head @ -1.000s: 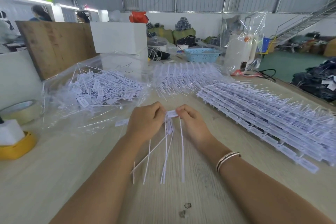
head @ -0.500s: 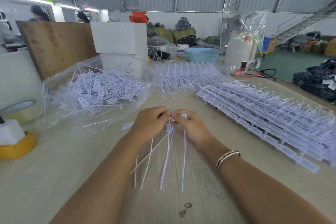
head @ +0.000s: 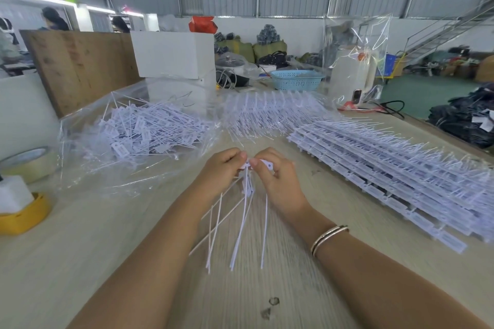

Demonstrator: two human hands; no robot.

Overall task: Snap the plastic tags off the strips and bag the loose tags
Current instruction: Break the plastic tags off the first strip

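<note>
While its thin tails hang over the pale wooden worktop (head: 107, 262), both the left hand (head: 222, 172) and right hand (head: 275, 176) pinch a short white plastic tag strip (head: 263, 164), fingers curled.

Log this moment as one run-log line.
left hand: grips tags | right hand: pinches tag strip | clear bag: loose tags inside

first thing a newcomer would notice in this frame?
Probably the two hands meeting at the table's centre: the left hand and right hand both hold a small bunch of white tags, whose thin tails fan down toward the camera. Next, the long stack of unbroken strips on the right, and the clear bag of loose tags on the left.
</note>
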